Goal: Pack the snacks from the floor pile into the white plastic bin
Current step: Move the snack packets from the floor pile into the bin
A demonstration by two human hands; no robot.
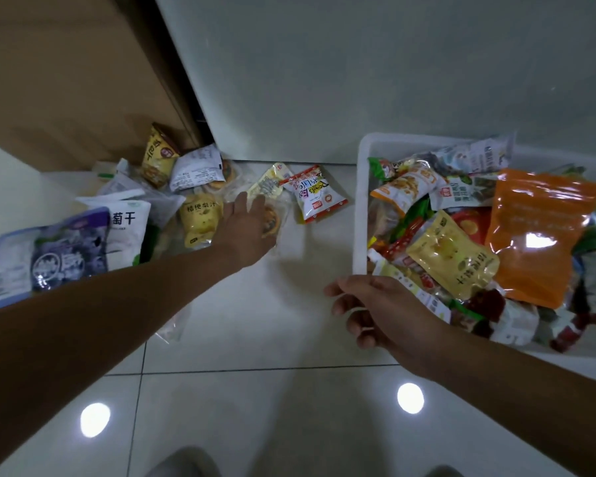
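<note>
Roughly half done, I'd say. Right hand [369, 311] grips the near-left rim of the white plastic bin [358, 201], fingers curled round it; the bin is heaped with packets. Farther out, left hand [246, 225] lies over a clear pastry pack [272, 220], fingers straight and together, no grip yet. Pack lies flat on the floor, long axis roughly near-to-far. About a dozen snacks left in the floor pile [200, 218], by the wall [324, 80].

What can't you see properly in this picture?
All in the head view:
- Whether the left hand grips the clear-wrapped pastry: the hand's back hides its fingertips.
- Snacks under the orange bag: covered.
- Right side of the white bin: cut off by the frame edge.
- Small print on the purple bag: blurred.
</note>
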